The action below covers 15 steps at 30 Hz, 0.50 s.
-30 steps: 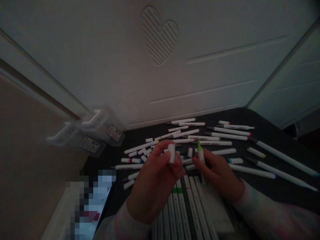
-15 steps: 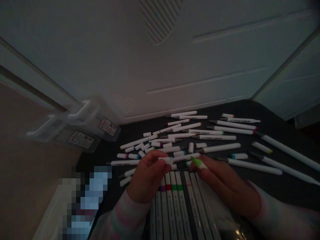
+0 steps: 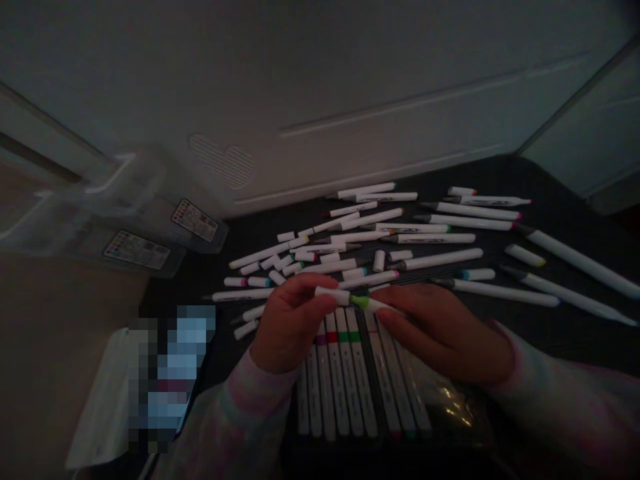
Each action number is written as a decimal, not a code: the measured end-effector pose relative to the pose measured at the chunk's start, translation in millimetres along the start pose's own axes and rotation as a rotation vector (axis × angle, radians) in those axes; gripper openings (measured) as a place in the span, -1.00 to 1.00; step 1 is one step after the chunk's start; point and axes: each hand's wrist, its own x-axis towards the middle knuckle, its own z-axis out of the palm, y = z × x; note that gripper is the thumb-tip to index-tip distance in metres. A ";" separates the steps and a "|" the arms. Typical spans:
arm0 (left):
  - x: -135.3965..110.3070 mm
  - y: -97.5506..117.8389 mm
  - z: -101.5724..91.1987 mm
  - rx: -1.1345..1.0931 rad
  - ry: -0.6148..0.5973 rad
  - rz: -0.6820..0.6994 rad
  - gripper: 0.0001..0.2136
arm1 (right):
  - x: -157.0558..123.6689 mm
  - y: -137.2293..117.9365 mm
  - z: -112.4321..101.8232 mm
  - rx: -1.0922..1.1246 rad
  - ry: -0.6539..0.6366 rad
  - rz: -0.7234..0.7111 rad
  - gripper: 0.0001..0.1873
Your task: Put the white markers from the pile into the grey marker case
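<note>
Between the thumb and fingers of my left hand (image 3: 295,320) is a white marker cap (image 3: 333,295). My right hand (image 3: 440,327) pinches a white marker (image 3: 375,305) with a bright green end. That green end points left and meets the mouth of the cap; whether it is inside cannot be made out. Below both hands lies a row of white markers (image 3: 345,393) with coloured bands, in a dark case (image 3: 335,450). Loose uncapped markers (image 3: 435,238) and small caps (image 3: 379,261) lie spread on the dark table beyond my hands.
Two clear plastic boxes (image 3: 165,200) with printed labels stand at the left against a pale panel (image 3: 380,87). A phone (image 3: 183,373) with a blurred screen lies on the left, beside a white flat object (image 3: 103,407). Long markers (image 3: 575,260) reach toward the right edge.
My hands have come together, bringing the green marker end to the cap. The camera view has tilted down, so the table things sit higher.
</note>
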 end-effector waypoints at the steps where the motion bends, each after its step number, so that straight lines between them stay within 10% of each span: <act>1: 0.3 0.4 -1.9 0.075 0.007 0.037 -0.85 | 0.3 0.4 -0.2 -0.017 -0.012 -0.005 -0.71; 8: -0.5 9.4 -10.4 0.771 -0.143 0.318 -0.81 | 0.6 4.5 -2.8 -0.077 -0.042 0.000 -0.70; 15: -0.5 4.3 -6.9 0.801 -0.131 0.220 -0.84 | -0.7 6.2 -6.3 -0.169 -0.076 -0.025 -0.67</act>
